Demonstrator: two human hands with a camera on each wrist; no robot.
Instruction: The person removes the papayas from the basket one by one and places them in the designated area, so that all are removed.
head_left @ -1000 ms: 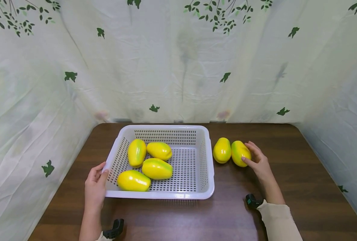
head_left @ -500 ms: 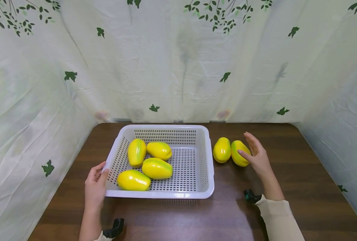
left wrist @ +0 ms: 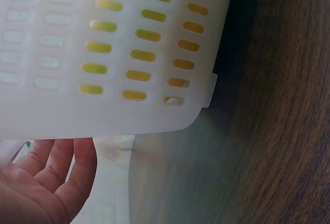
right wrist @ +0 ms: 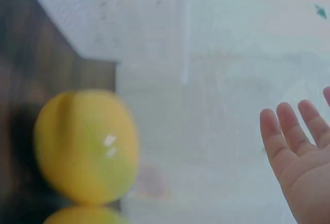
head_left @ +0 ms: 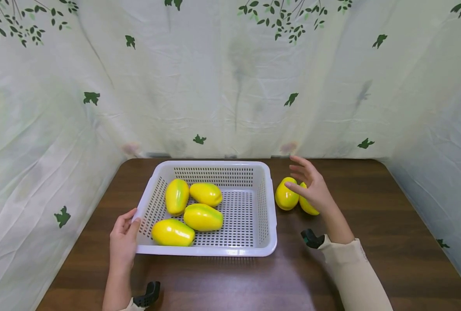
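Note:
My left hand [head_left: 123, 237] holds the left rim of a white plastic basket [head_left: 207, 251], its thumb on top and its fingers along the outside. In the left wrist view, the fingers [left wrist: 82, 167] reach up to that rim. Several glossy yellow mangoes [head_left: 202, 217] lie in the left part of the basket. Two more sit side by side on the table just right of it: the nearer-to-basket mango [head_left: 286, 196] and the outer mango [head_left: 309, 206], partly hidden by my right hand [head_left: 312, 185]. That hand hovers over them, fingers spread and holding nothing.
The brown wooden table [head_left: 386, 242] extends to both sides of the basket. A pale curtain [head_left: 222, 86] printed with leaves hangs at the back and sides, right behind the table's far edge.
My right hand has let go of the outer mango, lifted, and moved left over the two mangoes on the table. The left hand and the basket have stayed in place.

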